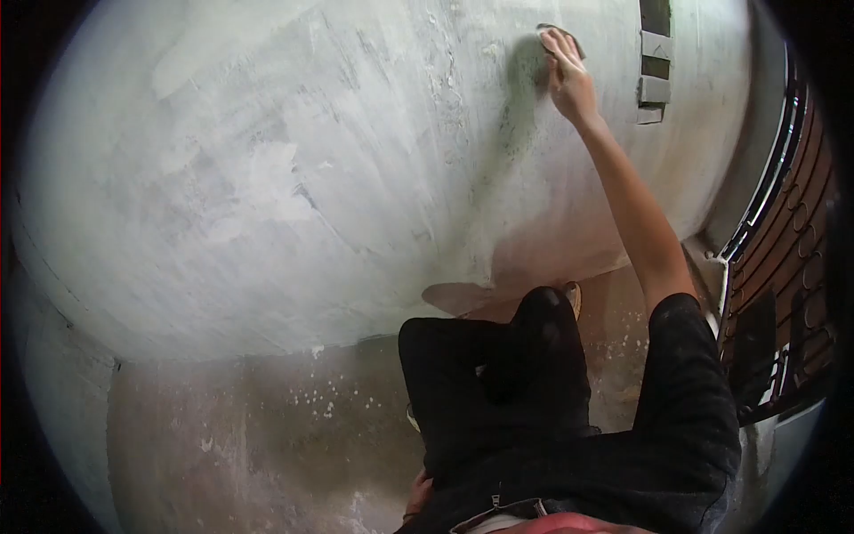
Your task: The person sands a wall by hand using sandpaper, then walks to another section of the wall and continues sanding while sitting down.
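Note:
My right hand (566,76) is stretched up against the grey-white plastered wall (294,178), fingers pressed over a small dark pad (569,40), perhaps sandpaper, held flat on the surface. The arm runs down to my black sleeve at the right. Low by my hip, only a bit of my left hand (416,497) peeks out beside my black trousers; its fingers are mostly hidden. One knee is raised in front of me, with a shoe tip (573,296) showing past it.
The wall has patchy, streaked filler. A vent with grey blocks (656,67) is set in the wall right of my hand. A dark metal grille door (783,267) stands at the right. The bare floor (267,427) is speckled with white drips.

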Tool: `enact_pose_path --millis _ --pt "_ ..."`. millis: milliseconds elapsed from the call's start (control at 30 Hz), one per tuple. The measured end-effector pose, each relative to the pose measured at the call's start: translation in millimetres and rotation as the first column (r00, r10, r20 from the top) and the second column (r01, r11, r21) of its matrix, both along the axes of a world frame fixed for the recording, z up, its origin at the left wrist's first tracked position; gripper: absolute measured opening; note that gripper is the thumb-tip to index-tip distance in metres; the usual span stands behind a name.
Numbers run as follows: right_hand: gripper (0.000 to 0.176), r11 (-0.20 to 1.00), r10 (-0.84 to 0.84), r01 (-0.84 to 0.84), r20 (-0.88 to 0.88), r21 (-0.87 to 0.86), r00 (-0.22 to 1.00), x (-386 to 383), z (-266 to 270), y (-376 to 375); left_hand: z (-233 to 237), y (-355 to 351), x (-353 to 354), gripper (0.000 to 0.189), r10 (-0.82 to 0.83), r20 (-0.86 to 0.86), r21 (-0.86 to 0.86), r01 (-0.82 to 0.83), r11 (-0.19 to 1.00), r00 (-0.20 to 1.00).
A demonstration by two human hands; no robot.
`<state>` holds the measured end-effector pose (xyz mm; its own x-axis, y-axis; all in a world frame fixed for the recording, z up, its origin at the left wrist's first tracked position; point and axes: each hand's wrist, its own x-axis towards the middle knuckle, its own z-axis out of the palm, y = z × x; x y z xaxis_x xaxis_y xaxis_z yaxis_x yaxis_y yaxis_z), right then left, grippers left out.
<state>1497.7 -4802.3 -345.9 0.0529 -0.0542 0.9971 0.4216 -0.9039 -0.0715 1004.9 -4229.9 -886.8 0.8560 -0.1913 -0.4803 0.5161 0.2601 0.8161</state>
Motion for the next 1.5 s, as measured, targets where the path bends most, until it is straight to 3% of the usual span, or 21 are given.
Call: enact_pose_path --millis 67,100,133,167,200,233,267,300,333,367,433,500,533,600,667,900,1067,1100,1300,1400,1500 --pt "0.039 1.0 -0.012 0.012 0.018 0.001 1.0 5 10 13 -5 -2 4 0.057 0.034 -0.057 -0.112 -0.04 0.993 0.998" --pt "0.039 1.0 -0.012 0.012 0.02 0.0 1.0 9 14 17 1 -2 -5 0.059 0.012 -0.154 -0.491 -0.088 0.867 0.988" --pt "0.039 0.972 -0.011 0.001 0.042 0.234 0.999 15 17 23 10 -2 -9 0.061 -0.043 -0.236 -0.781 -0.163 0.603 0.971" --pt "0.04 0.89 -0.014 -0.017 0.065 0.456 0.998 22 21 30 11 -3 -4 0.061 -0.04 -0.234 -0.78 -0.163 0.604 0.971" --pt "0.041 0.865 -0.121 0.091 0.028 0.494 0.992 38 17 39 12 -6 2 0.061 0.014 -0.197 -0.588 -0.13 0.798 0.98" --pt "0.041 0.867 -0.119 0.088 0.032 0.491 0.992 44 16 54 9 -10 8 0.06 0.054 -0.146 -0.352 -0.103 0.93 0.988" --pt "0.041 0.959 -0.099 0.08 0.054 0.273 0.994 47 6 70 2 -10 10 0.06 0.056 -0.147 -0.349 -0.105 0.931 0.987" --pt "0.042 0.997 -0.073 0.071 0.07 0.04 0.995 43 -4 85 -6 -9 10 0.057 0.092 -0.112 0.082 -0.083 0.993 0.989" --pt "0.042 0.996 -0.086 0.084 -0.06 -0.036 0.995 23 -3 95 -8 -12 15 0.056 0.105 -0.08 0.288 -0.078 0.954 0.991" --pt "0.042 0.996 -0.08 0.077 -0.065 -0.044 0.995 27 2 90 -11 -14 20 0.055 0.115 -0.067 0.485 -0.068 0.872 0.991" --pt "0.04 0.998 0.025 -0.03 0.115 0.049 0.993 41 9 64 32 -39 46 0.047 0.293 -0.163 0.584 -0.147 0.798 0.942" --pt "0.038 0.971 -0.004 -0.025 0.122 0.24 0.992 39 20 64 39 -46 61 0.043 0.291 -0.187 0.661 -0.099 0.744 0.938" --pt "0.038 0.985 -0.051 0.023 0.161 0.17 0.986 51 15 65 39 -46 65 0.04 0.277 -0.206 0.733 -0.039 0.679 0.939" --pt "0.039 0.996 -0.081 0.074 0.139 0.05 0.987 53 6 76 20 -42 66 0.04 0.287 -0.21 0.739 -0.041 0.673 0.935" --pt "0.041 1.0 0.002 -0.001 0.063 -0.015 0.998 44 -2 83 -3 -38 64 0.041 0.312 -0.2 0.751 -0.06 0.657 0.929" --pt "0.041 0.999 0.037 -0.034 0.108 -0.034 0.993 47 -8 76 -26 -47 67 0.045 0.302 -0.141 0.754 -0.095 0.65 0.943" --pt "0.04 0.999 0.024 -0.024 -0.01 -0.024 1.0 32 -4 74 -34 -43 72 0.048 0.228 -0.053 0.695 -0.128 0.708 0.972" --pt "0.039 1.0 -0.001 -0.001 -0.09 -0.021 0.996 30 -3 78 -33 -40 70 0.049 0.209 -0.038 0.673 -0.13 0.728 0.977" --pt "0.039 0.995 0.074 -0.068 -0.092 0.067 0.993 31 -4 76 -13 4 21 0.057 0.018 -0.148 0.515 0.062 0.855 0.989" --pt "0.041 0.999 0.025 -0.028 -0.077 -0.037 0.997 31 -3 70 7 26 -5 0.067 -0.062 -0.218 0.469 0.16 0.868 0.974" --pt "0.042 0.995 0.097 -0.095 -0.141 0.018 0.985 21 -1 72 40 37 2 0.079 -0.1 -0.167 0.533 0.175 0.828 0.981"
